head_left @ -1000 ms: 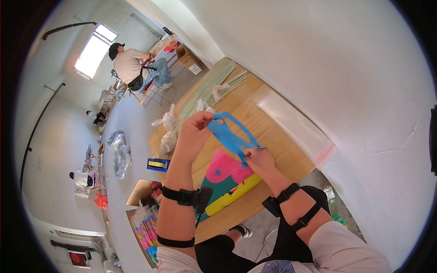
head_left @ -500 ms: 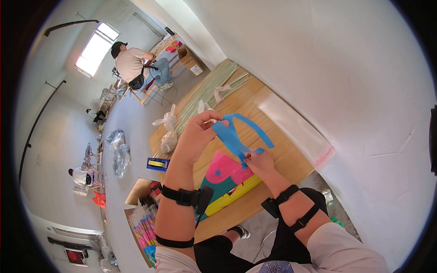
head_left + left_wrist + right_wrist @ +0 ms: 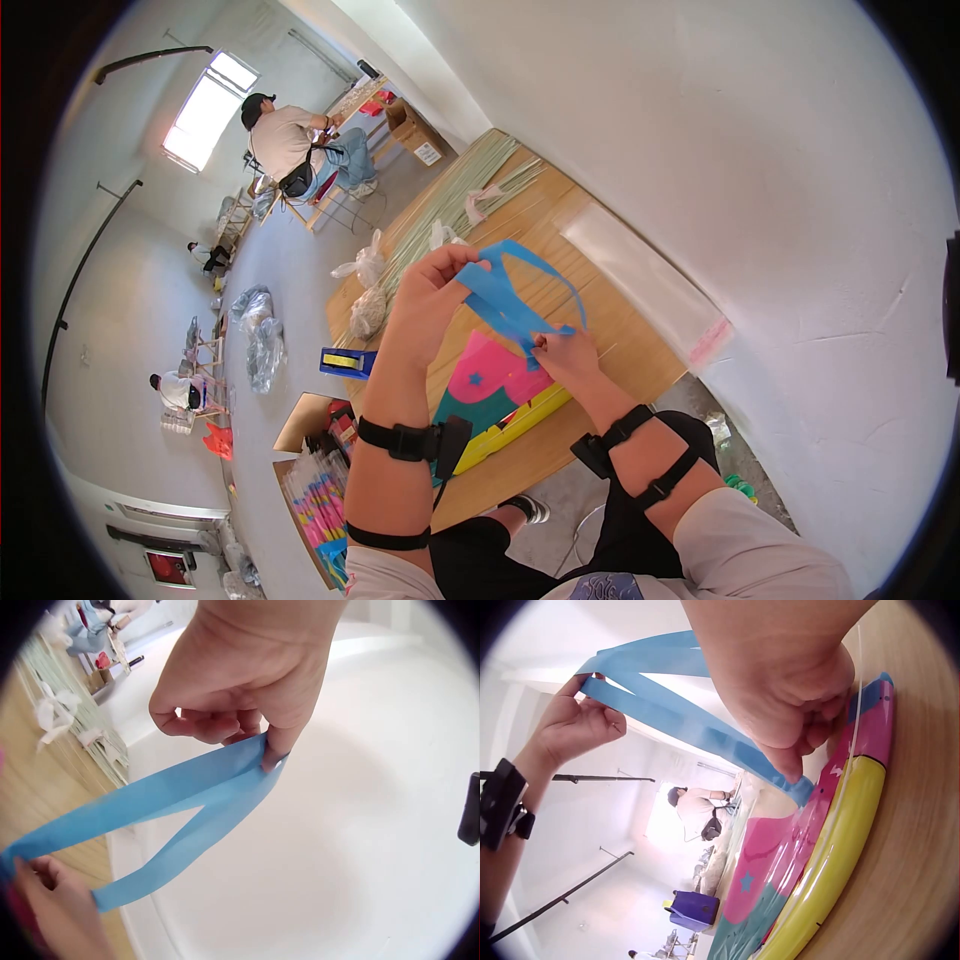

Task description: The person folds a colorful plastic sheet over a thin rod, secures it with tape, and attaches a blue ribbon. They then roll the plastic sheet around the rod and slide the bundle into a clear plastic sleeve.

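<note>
Between thumb and fingers my left hand [image 3: 435, 292] pinches the fold of a long blue ribbon [image 3: 505, 308], held up over the table. My right hand [image 3: 568, 358], lower and to the right, pinches the same ribbon near the colourful piece. In the left wrist view the ribbon [image 3: 169, 787] spreads into two bands below the left fingertips. A glossy pink, teal and yellow sheet piece [image 3: 488, 372] with a blue star lies on the table under the hands. Seen from the right wrist, the ribbon's lower end meets its pink edge [image 3: 826, 791], right at the right fingertips.
A blue tape dispenser [image 3: 348, 362] stands at the table's left edge. Thin pale sticks [image 3: 455, 205], knotted plastic bags [image 3: 369, 290] and a clear plastic sheet [image 3: 640, 275] lie on the table [image 3: 640, 362]. An open carton [image 3: 305, 425] of colourful packages sits at the left; a wall rises at the right.
The ribbon's loose outer band swung out to the right, then back into a downward curve near the right hand. Both hands keep their hold and have barely moved.
</note>
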A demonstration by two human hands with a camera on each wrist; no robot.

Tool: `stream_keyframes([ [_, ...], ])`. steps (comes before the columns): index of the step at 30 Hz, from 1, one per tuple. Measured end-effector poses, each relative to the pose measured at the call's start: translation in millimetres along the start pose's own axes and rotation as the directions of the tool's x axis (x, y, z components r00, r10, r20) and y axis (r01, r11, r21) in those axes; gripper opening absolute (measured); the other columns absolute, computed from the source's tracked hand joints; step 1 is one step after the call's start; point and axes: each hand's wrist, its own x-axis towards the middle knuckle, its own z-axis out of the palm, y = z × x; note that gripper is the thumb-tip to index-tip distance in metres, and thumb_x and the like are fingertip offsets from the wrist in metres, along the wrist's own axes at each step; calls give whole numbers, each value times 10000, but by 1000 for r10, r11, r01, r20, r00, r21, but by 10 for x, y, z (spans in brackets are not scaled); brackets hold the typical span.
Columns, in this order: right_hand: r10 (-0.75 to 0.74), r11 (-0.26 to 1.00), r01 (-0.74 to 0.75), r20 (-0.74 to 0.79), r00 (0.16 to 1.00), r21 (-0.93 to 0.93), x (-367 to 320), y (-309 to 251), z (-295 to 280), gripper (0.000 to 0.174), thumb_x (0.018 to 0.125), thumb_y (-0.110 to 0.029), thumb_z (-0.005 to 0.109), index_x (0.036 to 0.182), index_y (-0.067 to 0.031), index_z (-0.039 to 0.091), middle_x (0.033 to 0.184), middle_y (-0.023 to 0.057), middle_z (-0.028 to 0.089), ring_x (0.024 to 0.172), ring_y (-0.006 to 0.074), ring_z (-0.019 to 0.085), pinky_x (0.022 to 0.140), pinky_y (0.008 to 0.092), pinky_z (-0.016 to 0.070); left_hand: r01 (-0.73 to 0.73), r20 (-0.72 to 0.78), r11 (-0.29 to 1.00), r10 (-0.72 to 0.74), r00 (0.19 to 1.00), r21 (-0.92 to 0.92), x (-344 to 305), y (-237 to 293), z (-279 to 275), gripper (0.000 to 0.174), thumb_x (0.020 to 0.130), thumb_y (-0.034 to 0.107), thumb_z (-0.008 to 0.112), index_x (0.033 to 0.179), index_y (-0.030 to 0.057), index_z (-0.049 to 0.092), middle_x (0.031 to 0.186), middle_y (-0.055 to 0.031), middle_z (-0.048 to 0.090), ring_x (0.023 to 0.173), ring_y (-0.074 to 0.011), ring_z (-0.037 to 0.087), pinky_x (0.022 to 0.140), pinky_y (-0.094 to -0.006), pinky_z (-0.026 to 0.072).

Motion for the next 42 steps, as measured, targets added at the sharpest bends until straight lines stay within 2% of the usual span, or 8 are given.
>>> stream_keyframes([
  [8, 91, 995, -95, 97, 991, 38, 5, 4, 1, 67, 823, -219, 725, 837, -156, 743, 904, 86, 748, 924, 323, 709, 807, 485, 538, -4, -27, 995, 2, 1000, -101, 12, -76, 28, 135, 1023, 142, 705, 1121, 50, 690, 1004, 4, 704, 926, -85, 660, 842, -255, 517],
  [20, -90, 996, 89, -58, 994, -18, -26, 111, 90, 107, 802, -221, 758, 862, -137, 730, 893, 111, 746, 875, 362, 711, 769, 531, 531, -42, -76, 999, 42, 996, -3, 12, -16, 112, 141, 1026, 132, 695, 1133, 41, 704, 1017, -49, 760, 887, -105, 697, 780, -266, 545],
  [26, -46, 997, 49, -50, 998, 57, -18, 70, 64, 105, 793, -192, 741, 867, -120, 726, 881, 113, 745, 895, 376, 705, 756, 536, 524, -16, -94, 1000, 16, 995, 7, 15, 3, 126, 150, 1033, 114, 673, 1155, 28, 674, 1062, -86, 788, 873, -108, 707, 733, -243, 540],
  [29, 25, 996, -28, 31, 999, 86, -14, 9, -5, 90, 791, -189, 737, 853, -125, 732, 853, 116, 739, 875, 375, 708, 763, 535, 524, -4, -82, 999, 0, 997, -49, 5, 38, 132, 176, 981, 58, 714, 1144, -5, 694, 1037, -103, 793, 910, -124, 718, 814, -269, 563],
  [34, -49, 997, 55, -140, 989, 44, -33, 74, 116, 99, 791, -222, 752, 800, -124, 739, 834, 118, 738, 810, 373, 705, 738, 520, 522, 21, 43, 994, -17, 999, -107, -27, 97, 107, 217, 962, 53, 748, 1162, -11, 693, 1128, -105, 774, 962, -131, 717, 842, -281, 572],
  [38, -30, 987, 49, -126, 992, 150, -34, 54, 53, 150, 814, -263, 750, 759, -123, 741, 786, 114, 730, 786, 364, 702, 720, 501, 521, 19, 46, 992, -14, 999, -121, -32, 106, 90, 229, 949, 32, 755, 1165, -13, 695, 1151, -102, 761, 985, -134, 715, 839, -289, 576],
  [40, -68, 996, 71, -40, 997, 60, -45, 14, -47, 111, 821, -195, 738, 905, -124, 748, 853, 108, 743, 840, 346, 720, 765, 439, 567, -20, 26, 998, 22, 999, -67, -8, 66, 53, 216, 932, 18, 762, 1137, -17, 704, 1072, -81, 766, 968, -133, 717, 842, -288, 577],
  [42, -36, 996, 37, -12, 999, 84, -40, -21, -80, 106, 818, -191, 740, 900, -125, 749, 853, 110, 743, 843, 348, 720, 763, 441, 568, -24, 8, 1000, 24, 1000, -8, -2, 74, 34, 198, 927, 14, 761, 1117, -10, 710, 1023, -65, 762, 931, -120, 708, 814, -277, 566],
])
